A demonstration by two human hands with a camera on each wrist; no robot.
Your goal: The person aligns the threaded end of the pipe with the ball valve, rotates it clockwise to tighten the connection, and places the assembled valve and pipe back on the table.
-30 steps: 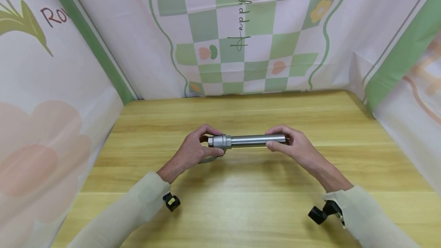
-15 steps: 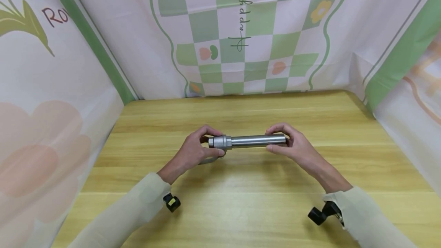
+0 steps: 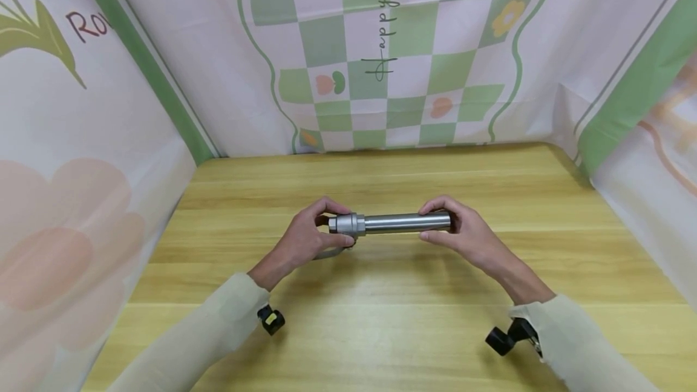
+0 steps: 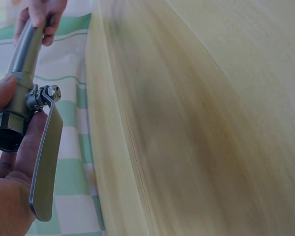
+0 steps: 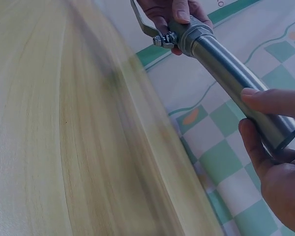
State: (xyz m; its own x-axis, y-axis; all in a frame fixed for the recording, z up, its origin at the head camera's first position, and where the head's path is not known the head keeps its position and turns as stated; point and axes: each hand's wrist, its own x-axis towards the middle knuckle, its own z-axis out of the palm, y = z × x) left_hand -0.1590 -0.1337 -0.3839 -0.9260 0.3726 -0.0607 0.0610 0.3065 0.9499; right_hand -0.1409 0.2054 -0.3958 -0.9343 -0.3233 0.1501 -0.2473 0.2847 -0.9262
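A steel ball valve (image 3: pixel 345 224) with a flat lever handle (image 4: pixel 48 162) is held by my left hand (image 3: pixel 305 235), thumb on the near side and fingers on the far side. Its open threaded end shows in the left wrist view. From the valve's other end a smooth metal pipe (image 3: pixel 405 222) runs to the right, in line with it. My right hand (image 3: pixel 468 235) grips the pipe near its free end, thumb and fingers on opposite sides. In the right wrist view the pipe (image 5: pixel 236 73) meets the valve's hex collar (image 5: pixel 194 39). Both pieces are held above the table.
The wooden table (image 3: pixel 359 331) stretches beneath both hands. Printed cloth with green and white checks (image 3: pixel 403 101) hangs along the back edge, and more cloth (image 3: pixel 92 156) covers the left and right sides. Small black cameras (image 3: pixel 271 319) sit on both wrists.
My right hand and the pipe's free end have shifted very slightly to the left. The left hand and valve stay almost still.
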